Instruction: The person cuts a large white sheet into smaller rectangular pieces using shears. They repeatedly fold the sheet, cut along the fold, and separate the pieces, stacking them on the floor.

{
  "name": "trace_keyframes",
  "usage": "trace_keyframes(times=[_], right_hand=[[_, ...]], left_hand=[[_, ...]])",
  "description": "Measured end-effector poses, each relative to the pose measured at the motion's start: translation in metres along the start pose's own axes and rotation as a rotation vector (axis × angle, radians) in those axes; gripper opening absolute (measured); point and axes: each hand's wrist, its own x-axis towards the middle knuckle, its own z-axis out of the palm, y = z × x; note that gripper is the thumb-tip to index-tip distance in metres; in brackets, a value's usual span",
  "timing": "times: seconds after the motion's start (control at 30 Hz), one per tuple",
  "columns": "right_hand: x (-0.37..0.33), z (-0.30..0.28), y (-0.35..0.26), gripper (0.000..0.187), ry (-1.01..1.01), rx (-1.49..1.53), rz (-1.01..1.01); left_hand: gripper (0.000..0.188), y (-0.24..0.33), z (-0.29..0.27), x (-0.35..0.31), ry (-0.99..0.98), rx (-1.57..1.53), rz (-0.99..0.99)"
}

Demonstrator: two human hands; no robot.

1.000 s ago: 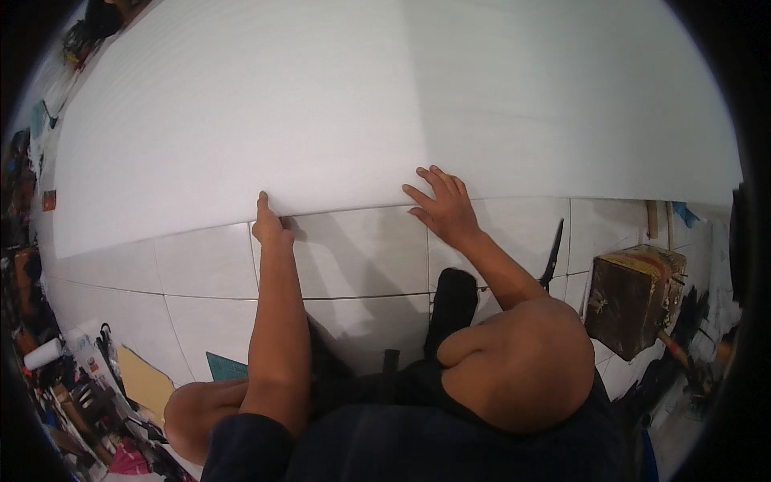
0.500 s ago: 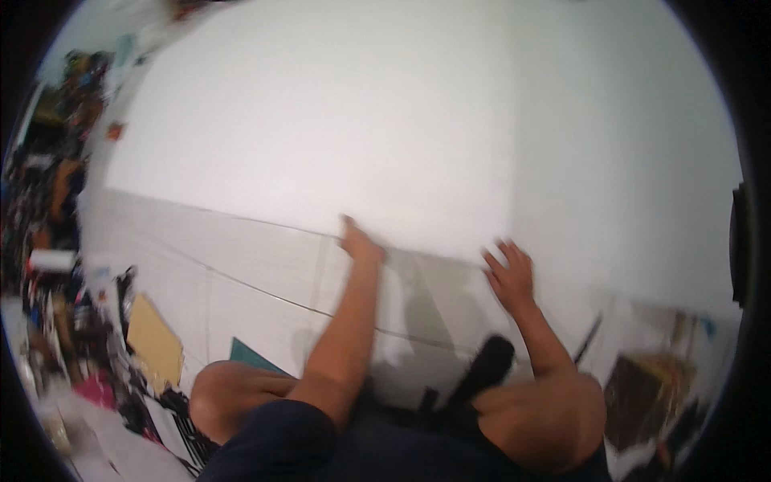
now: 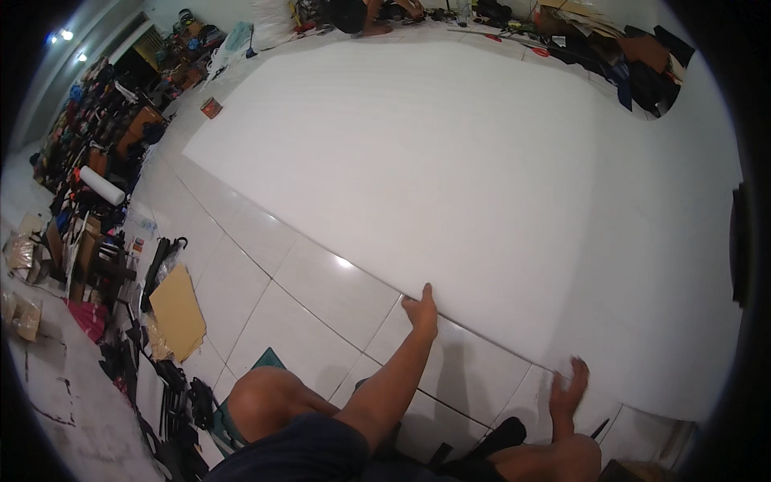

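We are crouched on the tiled floor [image 3: 265, 313] at the near edge of a very large white sheet [image 3: 450, 177], which lies flat and spreads away from us across most of the room. Our left hand [image 3: 421, 313] is closed over that near edge, fingers curled on the sheet, thumb side toward us — a grasp, not a rest. Our right hand [image 3: 567, 391] lies open farther along the same edge, fingers spread and flat, touching the sheet's border and gripping nothing.

We judge the step in hand to be positioning or straightening the sheet by its near edge, the left hand pulling while the right presses and steadies. The next move seems to call for an even pull along the edge, so that the sheet shifts without buckling or creasing.

Off to our left a yellowish cardboard piece [image 3: 178, 312] lies on the floor among clutter — well apart from the sheet.
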Motion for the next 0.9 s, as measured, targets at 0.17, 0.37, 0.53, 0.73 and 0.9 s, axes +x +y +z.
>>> trace_keyframes(times=[0.17,0.37,0.53,0.73,0.9], right_hand=[[-0.113,-0.026,0.096,0.049,0.207,0.172,0.748],[-0.169,-0.069,0.057,0.037,0.203,0.184,0.822],[-0.189,-0.086,0.030,0.032,0.181,0.220,0.832],[-0.215,-0.090,0.021,0.027,0.249,0.348,1.001],[-0.184,-0.114,-0.019,0.031,0.194,0.327,0.890]], left_hand=[[0.077,0.019,-0.012,0.002,0.276,0.430,0.798],[0.071,0.018,0.069,-0.083,-0.699,0.828,1.518],[0.080,-0.010,0.078,-0.074,-0.805,1.069,1.516],[0.083,-0.005,0.086,-0.097,-0.803,1.304,1.520],[0.080,-0.003,0.086,-0.092,-0.806,1.268,1.522]])
